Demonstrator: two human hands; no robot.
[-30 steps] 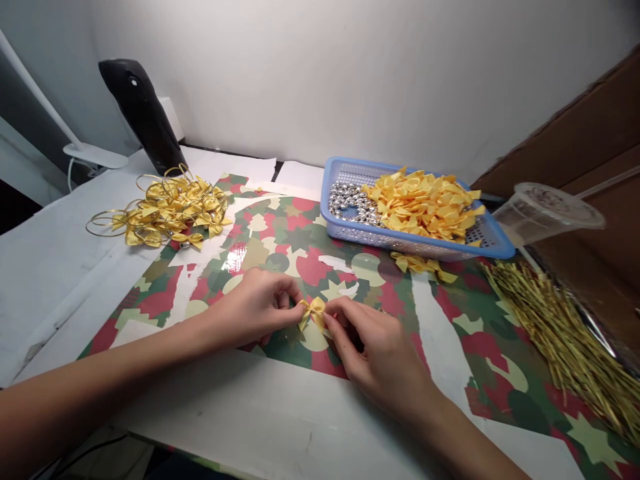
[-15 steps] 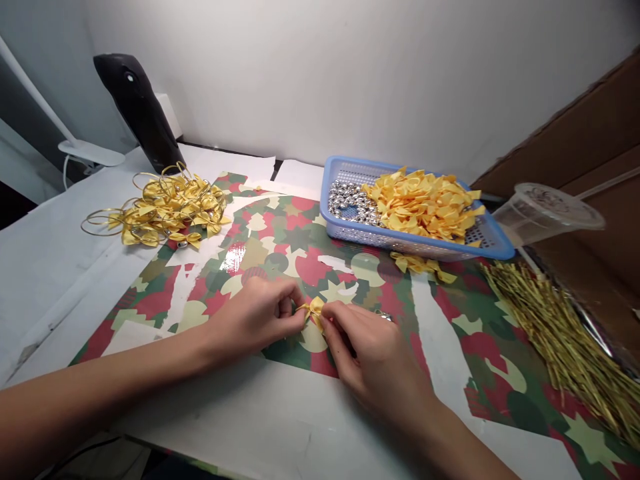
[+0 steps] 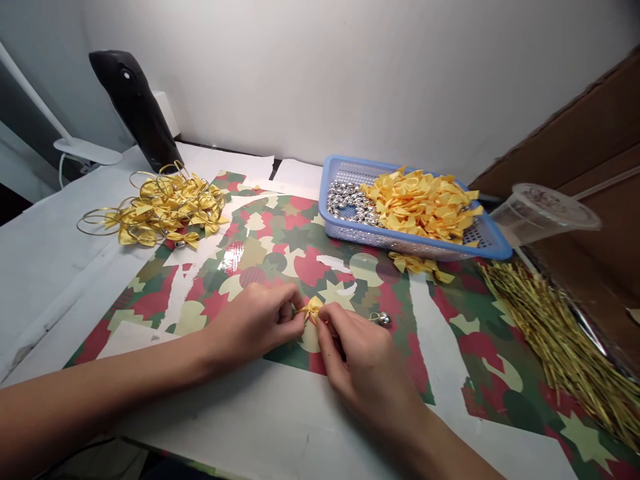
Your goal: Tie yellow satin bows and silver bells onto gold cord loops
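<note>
Between my two hands is a small yellow ribbon bow [image 3: 313,307], just above the patterned paper [image 3: 280,267]. My left hand [image 3: 265,310] pinches its left side, where a thin gold strand shows at the fingertips. From the right, my right hand [image 3: 357,340] pinches the bow's other side with thumb and forefinger. A silver jingle bell [image 3: 383,319] with a gold wire loop lies beside the right hand; whether its wire joins what I hold is hidden behind the fingers.
Finished-looking yellow bows with gold wire loops [image 3: 165,207] are heaped at left, before a black bottle-like object [image 3: 137,107]. A blue basket [image 3: 417,239] holds silver bells [image 3: 353,200] and yellow bows [image 3: 423,203]. Gold wire ties [image 3: 560,347] and a plastic cup [image 3: 543,217] are at right.
Both hands keep their pinch on the bow. My right hand has shifted slightly left, and the silver bell beside it shows more fully. The view has moved a little.
</note>
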